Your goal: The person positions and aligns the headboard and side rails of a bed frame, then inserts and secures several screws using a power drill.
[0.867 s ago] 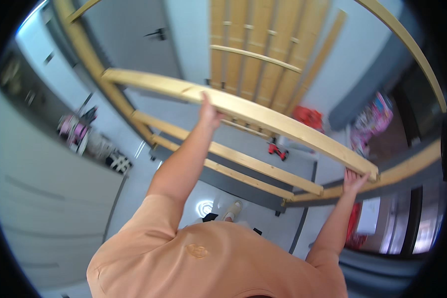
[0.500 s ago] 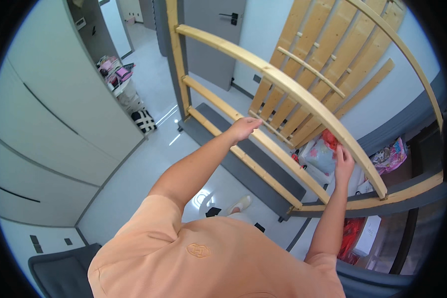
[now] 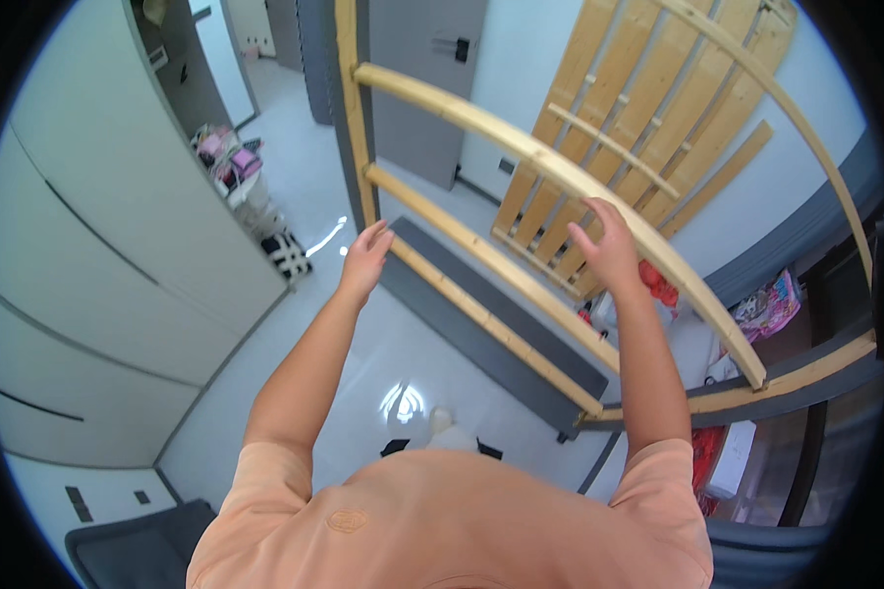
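Observation:
A wooden bed frame with pale rails stands before me. My left hand (image 3: 365, 257) is raised by its left post (image 3: 359, 147), close to the end of the lower rail (image 3: 481, 319). Its fingers are loosely extended, with nothing visible in them. My right hand (image 3: 607, 243) hovers just below the top rail (image 3: 530, 147), thumb and fingers apart and empty. Whether its fingertips touch that rail I cannot tell. Between the two hands runs the middle rail (image 3: 491, 257); my right forearm hides its right end.
A slatted wooden panel (image 3: 648, 108) leans against the wall behind the frame. Beneath the rails lies a long dark grey board (image 3: 462, 304). Cabinets (image 3: 98, 245) line the left side, and a dark chair (image 3: 138, 545) stands at lower left. Bags (image 3: 768, 312) lie at right.
My left hand has left the middle rail and moved left toward the post. My right hand has moved left and away from me, along the top rail. The view has shifted slightly.

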Demonstrator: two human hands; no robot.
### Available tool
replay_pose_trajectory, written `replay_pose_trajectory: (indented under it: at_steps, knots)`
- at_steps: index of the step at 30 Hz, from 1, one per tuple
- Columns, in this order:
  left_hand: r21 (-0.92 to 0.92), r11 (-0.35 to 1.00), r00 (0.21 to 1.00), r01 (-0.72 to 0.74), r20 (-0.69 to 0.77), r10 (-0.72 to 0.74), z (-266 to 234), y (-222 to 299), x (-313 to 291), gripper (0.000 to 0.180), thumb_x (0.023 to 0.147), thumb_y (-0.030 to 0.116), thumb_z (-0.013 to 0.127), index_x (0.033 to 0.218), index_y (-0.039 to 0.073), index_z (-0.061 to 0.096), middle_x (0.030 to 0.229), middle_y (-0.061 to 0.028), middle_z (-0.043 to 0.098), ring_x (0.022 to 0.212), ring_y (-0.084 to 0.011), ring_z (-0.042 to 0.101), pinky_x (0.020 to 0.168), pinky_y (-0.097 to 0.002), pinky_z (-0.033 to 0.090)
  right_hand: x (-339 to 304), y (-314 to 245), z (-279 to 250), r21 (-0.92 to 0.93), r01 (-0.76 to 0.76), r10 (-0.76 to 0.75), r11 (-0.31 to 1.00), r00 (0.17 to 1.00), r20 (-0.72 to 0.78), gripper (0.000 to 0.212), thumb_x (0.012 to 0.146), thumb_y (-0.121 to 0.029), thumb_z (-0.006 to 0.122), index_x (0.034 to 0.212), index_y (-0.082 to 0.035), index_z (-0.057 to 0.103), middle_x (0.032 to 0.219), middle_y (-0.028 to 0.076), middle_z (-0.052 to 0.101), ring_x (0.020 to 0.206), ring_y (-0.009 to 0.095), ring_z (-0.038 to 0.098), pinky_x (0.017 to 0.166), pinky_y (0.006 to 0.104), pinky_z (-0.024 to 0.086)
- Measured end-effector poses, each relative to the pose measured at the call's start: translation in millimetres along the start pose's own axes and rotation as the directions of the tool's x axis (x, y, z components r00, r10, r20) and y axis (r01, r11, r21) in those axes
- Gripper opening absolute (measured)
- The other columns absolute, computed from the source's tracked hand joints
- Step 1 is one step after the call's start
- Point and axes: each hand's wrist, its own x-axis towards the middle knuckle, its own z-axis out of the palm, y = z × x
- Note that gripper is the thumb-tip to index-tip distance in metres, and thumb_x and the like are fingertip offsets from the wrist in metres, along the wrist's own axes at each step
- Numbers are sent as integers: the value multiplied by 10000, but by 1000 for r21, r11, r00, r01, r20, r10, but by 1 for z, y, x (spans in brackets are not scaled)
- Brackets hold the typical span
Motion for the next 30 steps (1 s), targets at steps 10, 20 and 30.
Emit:
replay_pose_trajectory:
  at_steps: [10,20,30]
  knots:
    - [345,655,732,-673,183,656,55,206,80,493,810,283,572,1241,80,444,1251,-169,447,1168,-300,414,949,-353,345,143,-8,-120,-544,148,-422,826,802,-422,454,722,-255,642,1126,-87,522,1242,121,402,1158,311,377,955,403,332]
    - [503,-187,171,-844,582,795,174,334,115,570,784,304,602,1271,98,389,1341,-131,327,1256,-307,275,1020,-405,262,222,6,-183,-729,-385,78,567,905,-417,158,723,-174,574,847,-83,611,888,130,610,855,277,582,734,384,471]
    - [556,-415,127,-720,693,709,206,407,138,636,732,474,593,1208,84,435,1226,-125,443,1244,-286,284,1023,-396,234,193,-26,-173,-714,-324,-149,620,845,-513,122,662,-148,628,757,-84,586,742,90,595,762,258,581,712,367,452]
